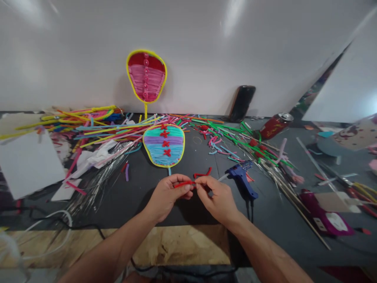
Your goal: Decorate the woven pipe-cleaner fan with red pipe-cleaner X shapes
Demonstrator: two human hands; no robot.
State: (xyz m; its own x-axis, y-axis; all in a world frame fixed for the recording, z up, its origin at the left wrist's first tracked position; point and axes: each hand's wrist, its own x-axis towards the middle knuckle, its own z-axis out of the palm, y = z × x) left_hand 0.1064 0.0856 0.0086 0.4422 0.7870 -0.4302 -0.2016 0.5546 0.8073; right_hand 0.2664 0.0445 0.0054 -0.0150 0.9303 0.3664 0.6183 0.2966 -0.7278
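Note:
Between my two hands, just above the table's front part, is a short red pipe cleaner. My left hand pinches it from the left, and my right hand grips its right end with the fingertips. Right behind them lies a fan-shaped piece of teal, purple and blue pipe cleaners with a yellow rim and several small red crosses down its middle. A bent red pipe cleaner piece rests beyond my right fingers. To the right of that hand is a blue glue gun.
A pink and red fan stands against the back wall. Pipe cleaners are heaped at the back left, with silver wires near them. A black phone, a red can, scissors and a purple power strip are on the right.

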